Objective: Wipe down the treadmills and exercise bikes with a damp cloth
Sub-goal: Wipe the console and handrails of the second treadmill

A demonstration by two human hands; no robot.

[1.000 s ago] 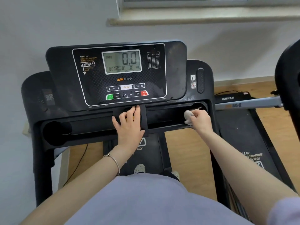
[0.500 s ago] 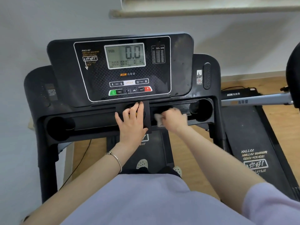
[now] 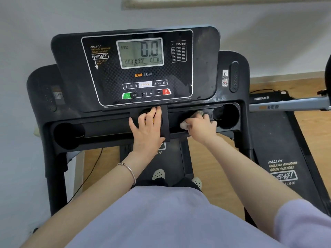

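The black plastic treadmill console [image 3: 206,68] fills the view. Below the console, its shallow black tray [image 3: 176,120] is being wiped, and the round black cup holder [image 3: 226,117] at the tray's right end looks due next, needing a sweep rightward and into it. The left hand [image 3: 146,129] lies flat below the console's centre, fingers straight. The right hand [image 3: 202,126], below the console's right side, clutches the crumpled pale cloth [image 3: 184,125] against the tray.

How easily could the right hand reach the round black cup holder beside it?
Probably yes: the right hand, gripping a crumpled white cloth, lies beside the round black cup holder, nothing between.
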